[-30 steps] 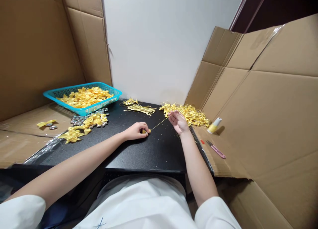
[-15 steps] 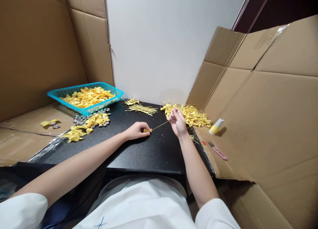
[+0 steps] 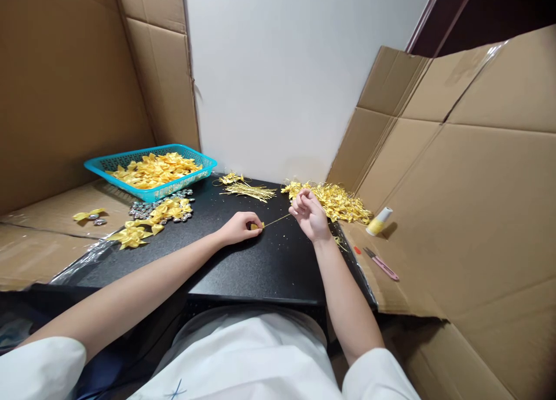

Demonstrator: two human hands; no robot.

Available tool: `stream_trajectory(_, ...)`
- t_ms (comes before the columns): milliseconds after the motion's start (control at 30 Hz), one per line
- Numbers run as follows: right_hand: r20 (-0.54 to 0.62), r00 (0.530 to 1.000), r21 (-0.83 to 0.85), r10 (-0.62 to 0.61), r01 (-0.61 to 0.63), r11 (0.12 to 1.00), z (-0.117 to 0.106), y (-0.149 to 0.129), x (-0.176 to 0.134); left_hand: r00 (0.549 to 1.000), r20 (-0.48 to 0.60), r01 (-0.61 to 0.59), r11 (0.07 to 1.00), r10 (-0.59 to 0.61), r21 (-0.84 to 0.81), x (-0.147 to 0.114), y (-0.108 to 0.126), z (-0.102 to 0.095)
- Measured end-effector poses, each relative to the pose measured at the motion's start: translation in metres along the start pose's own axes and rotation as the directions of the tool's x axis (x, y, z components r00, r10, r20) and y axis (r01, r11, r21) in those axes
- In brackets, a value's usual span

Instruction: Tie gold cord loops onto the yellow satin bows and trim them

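My left hand (image 3: 240, 228) rests low over the black tabletop, thumb and fingers closed on a small yellow ribbon bow (image 3: 256, 226), mostly hidden by the fingers. From the bow a thin gold cord (image 3: 278, 219) runs taut up to my right hand (image 3: 310, 215). The right fingertips pinch the cord's other end, a little above the table. Just behind my right hand lies a heap of yellow bows with gold cord loops (image 3: 343, 203). Beyond both hands is a bundle of loose gold cords (image 3: 249, 191).
A turquoise basket (image 3: 152, 194) of yellow bows stands at the back left. Before it lie silvery beads (image 3: 141, 208) and more yellow bows (image 3: 132, 235). On the right cardboard are a white-and-yellow bottle (image 3: 379, 221) and pink thread snips (image 3: 382, 265). Cardboard walls stand either side.
My right hand has shifted slightly left, and the stretch of cord between the hands looks a little shorter. My left hand keeps its hold on the bow, nearly still.
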State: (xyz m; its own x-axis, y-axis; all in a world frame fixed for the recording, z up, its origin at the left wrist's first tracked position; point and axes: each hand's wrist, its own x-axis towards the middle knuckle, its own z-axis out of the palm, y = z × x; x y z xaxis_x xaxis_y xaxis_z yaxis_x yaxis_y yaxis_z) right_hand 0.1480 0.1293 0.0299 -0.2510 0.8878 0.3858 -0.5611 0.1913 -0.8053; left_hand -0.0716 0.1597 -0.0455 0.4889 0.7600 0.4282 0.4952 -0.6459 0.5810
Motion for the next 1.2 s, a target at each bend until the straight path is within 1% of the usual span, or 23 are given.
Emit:
stream_trajectory(133,0.020,1.000,-0.005,-0.002,0.002,1.000,0.000,-0.001,-0.001,0.993,-0.068,0.096,0.994,-0.099,-0.054,0.000,-0.003,0.003)
stream_trajectory(267,0.015,1.000,-0.007,-0.026,0.027,1.000,-0.006,0.004,0.001,0.975,-0.089,0.177,0.952,-0.205,-0.250,0.000,-0.007,0.005)
stream_trajectory(333,-0.005,1.000,-0.028,-0.025,0.025,0.999,-0.010,0.007,0.002,0.963,-0.099,0.211,0.933,-0.249,-0.292,0.001,-0.009,0.006)
stream_trajectory(433,-0.034,0.999,-0.044,-0.020,0.019,0.999,-0.013,0.009,0.003,0.949,-0.091,0.269,0.925,-0.303,-0.268,0.002,-0.012,0.006)
stream_trajectory(533,-0.022,1.000,-0.035,-0.019,0.018,0.999,-0.014,0.009,0.003,0.940,-0.084,0.300,0.917,-0.331,-0.263,0.003,-0.013,0.005)
stream_trajectory(700,-0.006,1.000,-0.044,-0.012,0.011,0.999,-0.012,0.008,0.001,0.930,-0.099,0.322,0.914,-0.354,-0.247,0.003,-0.012,0.005)
stream_trajectory(967,-0.081,0.996,-0.115,-0.034,0.025,0.993,-0.020,0.018,0.007,0.926,-0.066,0.338,0.894,-0.372,-0.296,0.004,-0.015,0.003)
stream_trajectory(1033,-0.113,0.993,-0.154,-0.011,-0.007,0.988,-0.021,0.021,0.008,0.924,-0.066,0.344,0.892,-0.378,-0.295,0.005,-0.016,0.003)
stream_trajectory(1100,-0.160,0.986,-0.209,0.036,-0.070,0.975,-0.020,0.027,0.009,0.920,-0.066,0.348,0.885,-0.385,-0.309,0.005,-0.017,0.004)
stream_trajectory(1200,-0.237,0.959,-0.321,0.153,-0.226,0.919,-0.018,0.044,0.010,0.912,-0.080,0.354,0.871,-0.402,-0.342,0.005,-0.019,0.005)
